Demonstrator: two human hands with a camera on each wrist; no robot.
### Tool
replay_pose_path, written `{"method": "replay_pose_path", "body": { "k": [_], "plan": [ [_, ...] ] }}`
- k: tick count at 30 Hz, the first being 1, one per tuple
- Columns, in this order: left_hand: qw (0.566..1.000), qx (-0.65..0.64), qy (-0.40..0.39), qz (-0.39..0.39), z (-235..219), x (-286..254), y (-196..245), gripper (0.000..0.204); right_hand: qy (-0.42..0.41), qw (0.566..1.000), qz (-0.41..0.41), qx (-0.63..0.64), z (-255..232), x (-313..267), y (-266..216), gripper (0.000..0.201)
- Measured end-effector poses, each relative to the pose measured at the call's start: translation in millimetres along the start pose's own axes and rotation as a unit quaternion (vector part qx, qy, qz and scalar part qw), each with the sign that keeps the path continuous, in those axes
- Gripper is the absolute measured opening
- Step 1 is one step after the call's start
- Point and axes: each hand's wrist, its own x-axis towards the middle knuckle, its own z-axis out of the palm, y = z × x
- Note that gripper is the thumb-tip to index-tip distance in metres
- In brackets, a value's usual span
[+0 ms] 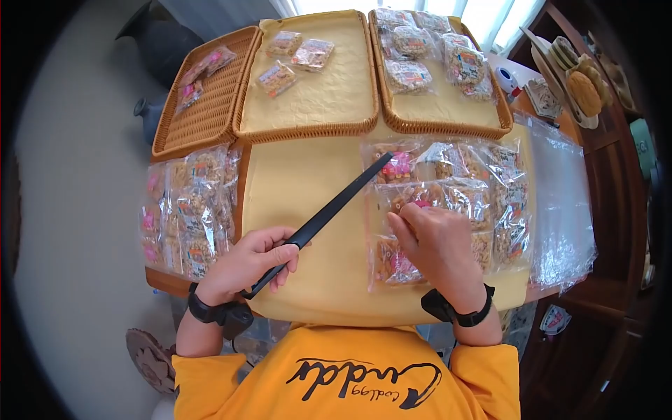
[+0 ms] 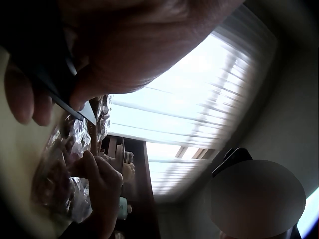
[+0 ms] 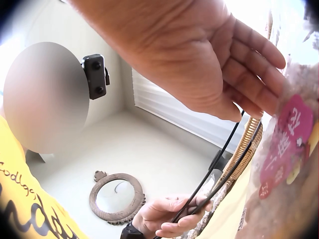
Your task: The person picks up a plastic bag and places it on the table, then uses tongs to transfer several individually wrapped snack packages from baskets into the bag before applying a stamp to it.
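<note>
My left hand (image 1: 253, 257) grips a pair of long black tongs (image 1: 336, 201) near one end, and their far tips lie over a large clear bag at the right. In the right wrist view the two slim arms of the tongs (image 3: 212, 174) stand apart. That bag (image 1: 514, 203) lies flat, filled with rows of small snack packs, some with pink labels (image 3: 289, 139). Over its middle is my right hand (image 1: 444, 238). Its fingers (image 3: 254, 74) are loosely extended, with the fingertips right at the plastic and no object held.
Three wicker baskets line the table's back: a left one (image 1: 210, 119), a paper-lined middle one (image 1: 315, 105) and a right one (image 1: 448, 126), each with snack packs. Another filled clear bag (image 1: 189, 210) lies at the left edge. Flat clear bags (image 1: 563, 203) overlap the right edge.
</note>
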Motion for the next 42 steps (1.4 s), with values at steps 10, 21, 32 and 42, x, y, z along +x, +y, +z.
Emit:
{"method": "replay_pose_path", "body": {
  "k": [10, 21, 32, 42],
  "plan": [
    [0.976, 0.015, 0.147, 0.159, -9, -4, 20, 0.045, -0.028, 0.999, 0.008, 0.028, -3, 1, -1, 0.018],
    [0.714, 0.523, 0.426, 0.189, -38, 84, 59, 0.03, 0.008, 1.0, -0.023, 0.014, 0, 0, 0, 0.022],
    [0.895, 0.339, 0.234, 0.172, 43, 124, 47, 0.023, 0.036, 0.996, -0.031, 0.069, 14, 0, 4, 0.02],
    [0.987, 0.07, 0.081, 0.118, 51, 158, 39, 0.017, 0.077, 0.984, -0.057, 0.153, 38, 7, 13, 0.022]
  ]
}}
